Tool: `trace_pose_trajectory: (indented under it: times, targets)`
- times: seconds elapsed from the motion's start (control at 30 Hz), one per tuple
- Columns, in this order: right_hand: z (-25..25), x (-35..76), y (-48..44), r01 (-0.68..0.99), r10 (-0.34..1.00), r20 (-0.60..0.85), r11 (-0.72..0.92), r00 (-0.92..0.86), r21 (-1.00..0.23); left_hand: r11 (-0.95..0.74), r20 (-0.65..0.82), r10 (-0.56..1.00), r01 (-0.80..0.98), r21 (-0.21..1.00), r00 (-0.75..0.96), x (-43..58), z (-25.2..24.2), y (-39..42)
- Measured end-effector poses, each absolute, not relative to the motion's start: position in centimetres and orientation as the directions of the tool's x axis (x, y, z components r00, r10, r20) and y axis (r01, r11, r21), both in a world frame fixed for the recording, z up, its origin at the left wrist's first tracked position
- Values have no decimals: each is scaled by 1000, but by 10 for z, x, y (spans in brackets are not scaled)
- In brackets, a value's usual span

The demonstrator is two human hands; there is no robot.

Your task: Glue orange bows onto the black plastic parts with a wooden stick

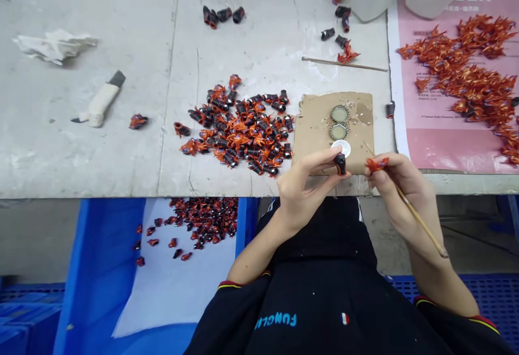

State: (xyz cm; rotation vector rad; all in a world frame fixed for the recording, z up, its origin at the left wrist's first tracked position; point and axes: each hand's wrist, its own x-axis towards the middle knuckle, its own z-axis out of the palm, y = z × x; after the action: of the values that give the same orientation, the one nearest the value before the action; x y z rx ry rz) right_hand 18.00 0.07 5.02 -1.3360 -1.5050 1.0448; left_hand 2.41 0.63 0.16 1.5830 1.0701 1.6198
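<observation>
My left hand pinches a small black tube piece at the table's front edge. My right hand is closed on a thin wooden stick and an orange flame-shaped piece at its fingertips. Both hands hover over the near edge of a brown cardboard square that carries two metal bottle caps and a white disc. A heap of black-and-orange pieces lies just left of the cardboard.
More orange pieces cover a pink sheet at right. A wrapped-handle knife and crumpled paper lie at left. A blue bin under the table holds finished pieces. Another stick lies behind the cardboard.
</observation>
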Motion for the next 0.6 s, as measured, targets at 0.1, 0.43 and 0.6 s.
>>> trace_pose_trajectory:
  times: [0.1,0.43,0.6]
  targets:
    - [48,177,-5,244,993,-1,27,-116,-969,-505,518,852,143,851,-75,21,1,5]
    - [39,161,-9,124,994,3,17,-107,-992,-764,790,612,288,578,41,14,3,13]
    - [34,159,-7,162,992,109,117,-59,-980,-757,754,644,254,602,132,13,9,7]
